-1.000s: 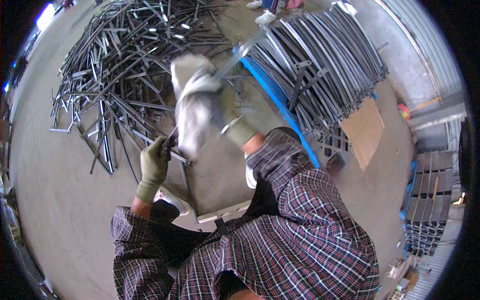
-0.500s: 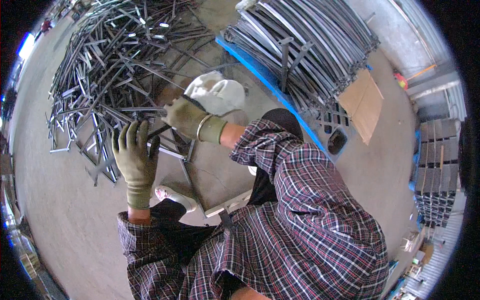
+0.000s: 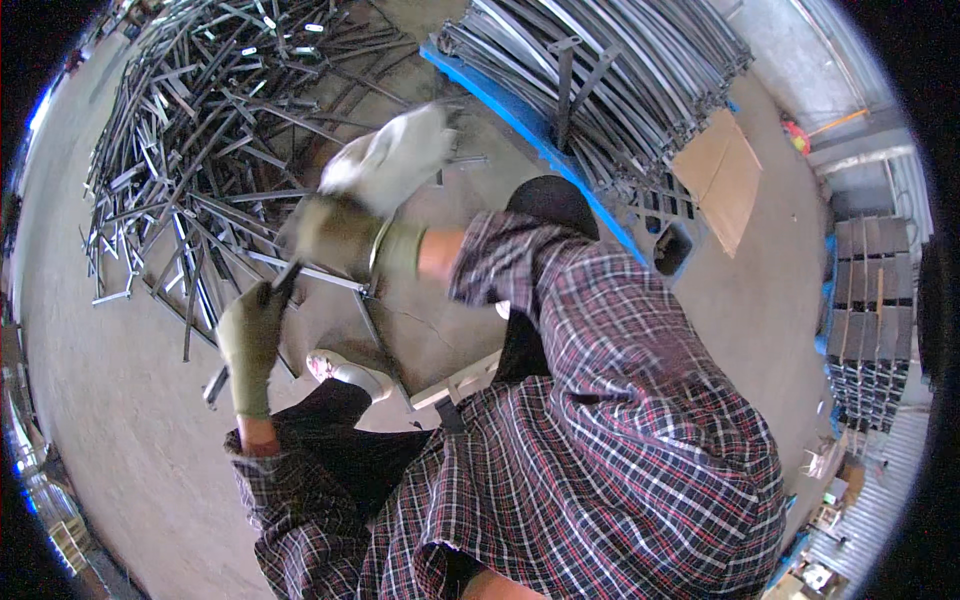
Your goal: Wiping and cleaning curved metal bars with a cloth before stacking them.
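My left hand point(image 3: 250, 345), in an olive work glove, is closed around a dark metal bar point(image 3: 286, 284). The bar's upper end shows above the fingers, and its lower end pokes out beside the wrist. My right hand point(image 3: 338, 236), gloved alike and smeared by motion, is just above and right of that upper end. A bunched white cloth point(image 3: 390, 150) hangs from the far side of the right hand and is blurred as well. The right fingers are mostly hidden; whether they also touch the bar, I cannot tell.
A large tangled heap of metal bars point(image 3: 200, 130) covers the floor ahead and left. To the right, stacked long bars point(image 3: 610, 70) lie by a blue edge point(image 3: 520, 135), with a cardboard sheet point(image 3: 720, 185) alongside. A thin metal frame point(image 3: 372, 330) stands near my shoe point(image 3: 350, 376).
My left hand has gone from spread fingers to a grip on the metal bar. The right hand has moved left, and the white cloth has swung left and away with it.
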